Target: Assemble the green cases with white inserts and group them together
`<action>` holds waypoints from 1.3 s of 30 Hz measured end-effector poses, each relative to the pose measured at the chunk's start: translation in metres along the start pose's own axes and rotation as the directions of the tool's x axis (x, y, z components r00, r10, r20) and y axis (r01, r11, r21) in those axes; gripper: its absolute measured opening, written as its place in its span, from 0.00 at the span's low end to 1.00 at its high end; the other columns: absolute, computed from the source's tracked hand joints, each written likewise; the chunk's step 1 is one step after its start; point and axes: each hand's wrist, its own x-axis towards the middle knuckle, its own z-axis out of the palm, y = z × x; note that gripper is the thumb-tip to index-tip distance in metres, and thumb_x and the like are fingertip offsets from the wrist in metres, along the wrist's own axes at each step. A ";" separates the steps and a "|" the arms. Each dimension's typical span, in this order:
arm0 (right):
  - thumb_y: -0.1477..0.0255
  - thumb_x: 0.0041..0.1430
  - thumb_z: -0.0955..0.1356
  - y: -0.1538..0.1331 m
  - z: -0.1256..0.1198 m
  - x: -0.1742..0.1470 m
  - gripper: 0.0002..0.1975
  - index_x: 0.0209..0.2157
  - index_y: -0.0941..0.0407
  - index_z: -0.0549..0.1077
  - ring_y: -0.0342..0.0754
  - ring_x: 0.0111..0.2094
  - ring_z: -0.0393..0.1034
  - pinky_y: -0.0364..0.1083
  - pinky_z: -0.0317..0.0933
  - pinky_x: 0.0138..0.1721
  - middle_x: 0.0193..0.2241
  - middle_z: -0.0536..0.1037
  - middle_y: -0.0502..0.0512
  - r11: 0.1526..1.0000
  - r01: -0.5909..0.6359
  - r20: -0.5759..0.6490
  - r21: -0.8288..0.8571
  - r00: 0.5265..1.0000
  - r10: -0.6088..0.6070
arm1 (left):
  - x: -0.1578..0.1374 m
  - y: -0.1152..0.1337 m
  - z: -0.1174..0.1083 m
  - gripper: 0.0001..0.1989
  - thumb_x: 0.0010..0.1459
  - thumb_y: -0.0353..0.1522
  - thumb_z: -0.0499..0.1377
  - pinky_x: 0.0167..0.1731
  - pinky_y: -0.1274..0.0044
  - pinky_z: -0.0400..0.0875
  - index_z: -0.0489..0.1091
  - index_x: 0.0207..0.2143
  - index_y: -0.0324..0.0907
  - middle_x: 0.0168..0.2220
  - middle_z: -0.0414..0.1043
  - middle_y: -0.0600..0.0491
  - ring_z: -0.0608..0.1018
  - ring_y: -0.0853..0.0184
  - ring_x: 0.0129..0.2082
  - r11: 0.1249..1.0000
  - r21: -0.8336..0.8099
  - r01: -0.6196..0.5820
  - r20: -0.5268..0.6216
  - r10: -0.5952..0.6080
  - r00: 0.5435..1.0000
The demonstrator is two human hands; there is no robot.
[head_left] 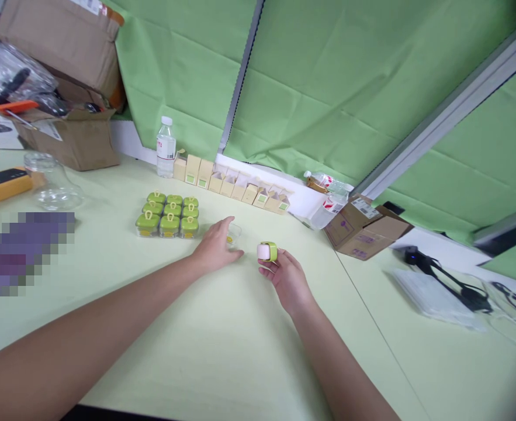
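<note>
My right hand is closed on a small green lid turned on its side, with a pale pinkish-white piece showing on its inner face. My left hand has thumb and fingers spread beside a small clear container on the table; whether it touches the container I cannot tell. Left of that hand, several little clear boxes with green lids and pale loop handles stand in tidy rows.
Small beige cartons, several of them, line the back by an upright water bottle. Plastic bottles and a cardboard box lie at right. A glass jar and a larger box occupy the left.
</note>
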 end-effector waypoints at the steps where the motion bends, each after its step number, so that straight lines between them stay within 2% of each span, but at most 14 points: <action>1: 0.65 0.58 0.71 0.000 0.000 0.000 0.08 0.33 0.55 0.72 0.47 0.31 0.76 0.45 0.70 0.31 0.33 0.80 0.54 1.000 0.009 -0.006 -0.011 1.000 -0.009 | 0.001 -0.001 0.000 0.45 0.50 0.39 0.65 0.59 0.61 0.63 0.49 0.66 0.44 0.62 0.61 0.42 0.66 0.49 0.61 1.000 -0.014 -0.007 0.020 0.008 1.000; 3: 0.64 0.56 0.71 0.000 0.000 0.001 0.09 0.33 0.55 0.72 0.47 0.31 0.76 0.45 0.70 0.31 0.34 0.80 0.53 0.999 0.025 -0.015 -0.033 1.000 -0.025 | 0.003 -0.002 0.001 0.42 0.52 0.37 0.63 0.57 0.61 0.65 0.49 0.66 0.45 0.58 0.65 0.43 0.70 0.51 0.58 0.999 -0.048 -0.010 0.048 0.012 0.999; 6: 0.62 0.56 0.71 0.001 0.000 0.002 0.10 0.33 0.54 0.71 0.47 0.32 0.75 0.46 0.71 0.32 0.33 0.79 0.53 0.993 0.071 -0.032 -0.099 0.997 -0.074 | 0.002 -0.001 0.000 0.35 0.51 0.36 0.64 0.50 0.65 0.69 0.57 0.61 0.45 0.50 0.70 0.47 0.75 0.56 0.49 0.996 -0.092 -0.021 0.073 0.028 0.997; 8: 0.60 0.57 0.70 0.003 -0.001 0.003 0.12 0.33 0.53 0.70 0.48 0.33 0.74 0.47 0.71 0.32 0.33 0.78 0.52 0.973 0.148 -0.031 -0.177 0.987 -0.156 | -0.002 0.003 0.000 0.33 0.48 0.37 0.66 0.47 0.68 0.70 0.62 0.56 0.44 0.46 0.71 0.49 0.76 0.58 0.45 0.991 -0.122 -0.063 0.106 0.076 0.991; 10: 0.58 0.60 0.68 0.004 -0.002 0.004 0.13 0.33 0.53 0.69 0.48 0.35 0.73 0.48 0.71 0.33 0.35 0.77 0.52 0.918 0.275 0.010 -0.287 0.959 -0.284 | -0.008 0.009 -0.001 0.30 0.46 0.38 0.68 0.44 0.70 0.70 0.66 0.51 0.44 0.45 0.71 0.50 0.76 0.59 0.44 0.981 -0.149 -0.120 0.155 0.143 0.977; 13: 0.58 0.64 0.65 0.005 -0.004 0.002 0.13 0.38 0.53 0.71 0.49 0.38 0.72 0.50 0.70 0.39 0.38 0.78 0.54 0.738 0.469 0.146 -0.485 0.875 -0.461 | -0.015 0.018 -0.002 0.25 0.45 0.40 0.69 0.41 0.71 0.69 0.68 0.45 0.44 0.43 0.72 0.51 0.75 0.60 0.41 0.968 -0.168 -0.186 0.221 0.220 0.950; 15: 0.60 0.67 0.62 0.006 -0.005 -0.001 0.12 0.42 0.52 0.71 0.50 0.41 0.73 0.51 0.68 0.44 0.41 0.79 0.55 0.597 0.539 0.249 -0.594 0.829 -0.502 | -0.018 0.022 -0.002 0.24 0.45 0.41 0.69 0.40 0.72 0.68 0.69 0.43 0.44 0.41 0.72 0.52 0.75 0.61 0.39 0.964 -0.171 -0.205 0.243 0.243 0.939; 20: 0.66 0.70 0.60 0.005 -0.004 -0.009 0.12 0.48 0.52 0.71 0.52 0.46 0.73 0.52 0.66 0.47 0.46 0.79 0.57 0.318 0.609 0.435 -0.726 0.766 -0.474 | -0.019 0.027 -0.003 0.23 0.44 0.41 0.70 0.38 0.72 0.68 0.69 0.41 0.44 0.41 0.72 0.52 0.75 0.60 0.40 0.957 -0.173 -0.233 0.261 0.272 0.926; 25: 0.71 0.70 0.59 0.001 -0.004 -0.010 0.11 0.47 0.52 0.71 0.54 0.44 0.72 0.52 0.66 0.46 0.43 0.79 0.57 0.128 0.640 0.540 -0.758 0.725 -0.428 | -0.020 0.028 -0.002 0.26 0.44 0.40 0.71 0.42 0.71 0.69 0.69 0.45 0.44 0.42 0.73 0.51 0.76 0.59 0.42 0.952 -0.161 -0.262 0.273 0.298 0.915; 28: 0.72 0.70 0.58 -0.001 -0.004 -0.010 0.12 0.47 0.53 0.71 0.54 0.44 0.71 0.53 0.65 0.45 0.42 0.79 0.57 0.074 0.651 0.575 -0.756 0.713 -0.401 | -0.021 0.029 -0.001 0.26 0.44 0.39 0.71 0.43 0.71 0.69 0.69 0.46 0.44 0.43 0.73 0.51 0.76 0.59 0.43 0.949 -0.162 -0.269 0.273 0.305 0.912; 34: 0.70 0.71 0.58 -0.005 -0.006 -0.011 0.12 0.48 0.51 0.71 0.56 0.45 0.71 0.54 0.65 0.46 0.43 0.79 0.58 0.036 0.653 0.583 -0.756 0.698 -0.417 | -0.021 0.029 -0.003 0.26 0.44 0.41 0.71 0.42 0.70 0.69 0.69 0.45 0.44 0.43 0.73 0.51 0.76 0.58 0.42 0.948 -0.159 -0.276 0.272 0.311 0.911; 39: 0.71 0.71 0.57 -0.005 -0.004 -0.013 0.14 0.47 0.50 0.72 0.56 0.44 0.71 0.54 0.65 0.44 0.41 0.79 0.57 0.027 0.668 0.619 -0.744 0.704 -0.348 | -0.022 0.030 -0.003 0.26 0.45 0.41 0.71 0.43 0.70 0.69 0.69 0.45 0.45 0.43 0.74 0.51 0.77 0.58 0.43 0.947 -0.153 -0.283 0.264 0.315 0.912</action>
